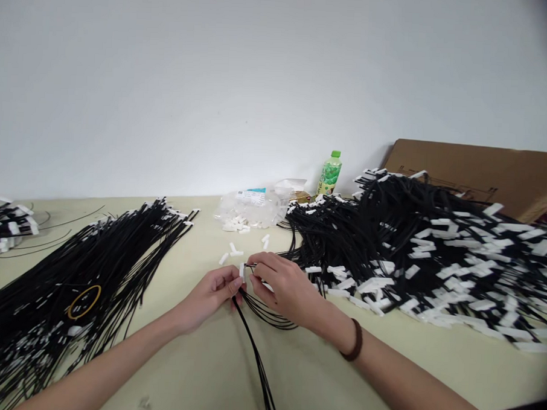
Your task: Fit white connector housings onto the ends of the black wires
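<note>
Fingers of left hand [218, 292]: thumb and fingertips were clamped on a small white connector [242, 269], which stood roughly upright above the table [189, 370].
Fingers of right hand [288, 285]: curled just right of the connector, at thin wire ends [251, 265]; whether they pinched a wire, I could not tell.
Black cables [258, 353]: trailed from below the left fingertips toward the near edge of view.
Wire trouble: a thin end risked bending or slipping aside if pressed off line.
Connector trouble: a loosened left pinch, or a tug from the cables, risked twisting it.
Forearms: reached in from both lower corners and converged; the right hand arched, its back upward, a brown band [354, 340] at the wrist.
Loose white connectors [237, 253]: lay just beyond the hands.
Cable piles [127, 241]: flanked both sides.
</note>
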A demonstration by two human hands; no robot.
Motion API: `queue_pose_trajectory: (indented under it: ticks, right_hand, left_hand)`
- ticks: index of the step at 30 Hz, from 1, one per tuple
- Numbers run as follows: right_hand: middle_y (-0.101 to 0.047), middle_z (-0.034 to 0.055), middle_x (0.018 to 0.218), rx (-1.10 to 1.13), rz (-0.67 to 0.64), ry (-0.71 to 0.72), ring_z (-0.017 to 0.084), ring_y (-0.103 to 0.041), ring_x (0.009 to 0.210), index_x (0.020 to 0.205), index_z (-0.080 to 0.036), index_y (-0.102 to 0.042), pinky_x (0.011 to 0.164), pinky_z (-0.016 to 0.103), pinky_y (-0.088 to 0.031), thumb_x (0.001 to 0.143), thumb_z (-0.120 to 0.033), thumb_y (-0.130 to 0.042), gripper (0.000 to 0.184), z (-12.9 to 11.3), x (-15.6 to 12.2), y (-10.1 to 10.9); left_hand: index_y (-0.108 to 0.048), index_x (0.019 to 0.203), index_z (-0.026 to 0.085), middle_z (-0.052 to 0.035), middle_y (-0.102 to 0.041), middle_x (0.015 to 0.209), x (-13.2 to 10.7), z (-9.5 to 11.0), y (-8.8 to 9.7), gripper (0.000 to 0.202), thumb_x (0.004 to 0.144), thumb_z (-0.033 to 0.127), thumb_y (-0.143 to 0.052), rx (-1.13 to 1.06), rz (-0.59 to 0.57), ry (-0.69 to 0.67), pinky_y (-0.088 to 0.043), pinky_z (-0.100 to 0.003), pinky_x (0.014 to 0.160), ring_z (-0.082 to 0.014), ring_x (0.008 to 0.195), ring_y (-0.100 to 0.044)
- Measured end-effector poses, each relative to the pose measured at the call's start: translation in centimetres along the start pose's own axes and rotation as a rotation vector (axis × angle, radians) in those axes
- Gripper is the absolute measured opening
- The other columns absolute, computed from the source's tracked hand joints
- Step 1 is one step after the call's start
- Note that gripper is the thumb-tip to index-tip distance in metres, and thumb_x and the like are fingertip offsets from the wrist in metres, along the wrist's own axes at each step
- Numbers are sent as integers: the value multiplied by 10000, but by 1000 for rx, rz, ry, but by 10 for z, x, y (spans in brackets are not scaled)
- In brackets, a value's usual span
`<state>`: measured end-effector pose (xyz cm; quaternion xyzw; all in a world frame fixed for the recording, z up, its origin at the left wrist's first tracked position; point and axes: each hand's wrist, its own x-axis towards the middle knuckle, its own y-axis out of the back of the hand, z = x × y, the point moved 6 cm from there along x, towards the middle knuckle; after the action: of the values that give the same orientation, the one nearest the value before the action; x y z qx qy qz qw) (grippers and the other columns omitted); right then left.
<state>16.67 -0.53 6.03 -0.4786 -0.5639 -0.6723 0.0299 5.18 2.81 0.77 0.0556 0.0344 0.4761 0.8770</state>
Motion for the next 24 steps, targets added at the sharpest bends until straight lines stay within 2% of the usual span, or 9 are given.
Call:
queue_pose_trajectory:
  ticks: [24]
  right_hand:
    - [-583, 75, 944, -48, -3, 13, 157, -560, 807, 764, -145, -504, 680, 280, -471, 884, -179, -381, 175, 0, -1, -1]
  left_hand:
    - [-476, 707, 160, 33, -479, 632, 1, -2, 0, 299, 775, 446, -528, 2, 3, 1, -420, -246, 549, -119, 609, -523]
